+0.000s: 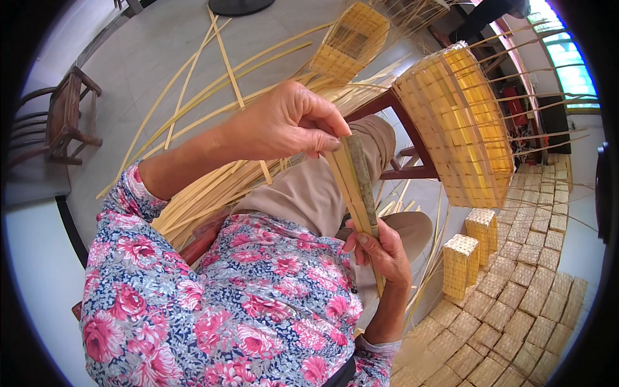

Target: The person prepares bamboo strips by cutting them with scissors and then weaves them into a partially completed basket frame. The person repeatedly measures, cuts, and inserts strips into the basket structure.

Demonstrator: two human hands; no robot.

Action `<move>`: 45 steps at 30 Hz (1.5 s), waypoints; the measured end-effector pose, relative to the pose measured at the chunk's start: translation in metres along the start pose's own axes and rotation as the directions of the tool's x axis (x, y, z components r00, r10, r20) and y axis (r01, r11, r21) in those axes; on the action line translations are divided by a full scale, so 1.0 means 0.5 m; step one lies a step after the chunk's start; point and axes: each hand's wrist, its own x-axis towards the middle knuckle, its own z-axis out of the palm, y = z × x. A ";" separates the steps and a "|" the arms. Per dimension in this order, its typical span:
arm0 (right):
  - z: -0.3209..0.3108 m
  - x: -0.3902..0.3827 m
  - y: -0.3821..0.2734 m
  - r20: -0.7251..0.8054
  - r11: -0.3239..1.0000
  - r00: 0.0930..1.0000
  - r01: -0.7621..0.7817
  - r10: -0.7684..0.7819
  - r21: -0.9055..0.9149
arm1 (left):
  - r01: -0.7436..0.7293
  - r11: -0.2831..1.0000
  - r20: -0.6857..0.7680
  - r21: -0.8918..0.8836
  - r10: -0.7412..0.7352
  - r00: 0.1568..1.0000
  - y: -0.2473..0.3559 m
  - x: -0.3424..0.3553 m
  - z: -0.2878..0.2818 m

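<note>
In front of my lap, a few flat bamboo strips (348, 184) lie together lengthwise, one with a grey-green outer face and the others pale. My left hand (293, 122) pinches their upper end between thumb and fingers. Lower down, my right hand (382, 255) is closed round the same strips, its thumb lying along them. The strips run slanting between both hands, and a pale end sticks out below the right one. Whether they are fully separate or still joined is hard to make out.
Long loose bamboo strips (213, 200) lie beside and under my left arm. A large woven basket (458, 122) with unwoven stakes rests on a dark red stool (406, 148). Another woven basket (351, 42) stands ahead. Several small woven boxes (516, 303) cover the right floor; a wooden chair (64, 119) stands left.
</note>
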 end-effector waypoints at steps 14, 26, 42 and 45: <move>-0.012 0.016 -0.014 0.084 0.984 0.996 -0.002 0.017 -0.179 | 0.087 0.968 0.003 -0.235 -0.089 0.996 -0.041 0.013 -0.021; -0.011 0.003 -0.011 0.162 0.993 0.980 -0.109 0.113 -0.032 | 0.351 0.881 0.152 -0.316 -0.318 0.936 -0.044 -0.012 -0.030; -0.008 0.004 -0.010 0.049 0.995 0.996 -0.070 0.073 -0.072 | 0.005 0.995 -0.178 0.095 0.012 0.984 -0.034 -0.002 0.026; -0.005 0.005 -0.012 0.031 0.993 0.997 -0.068 0.072 -0.101 | 0.019 0.987 -0.161 0.162 0.007 0.987 -0.031 -0.002 0.025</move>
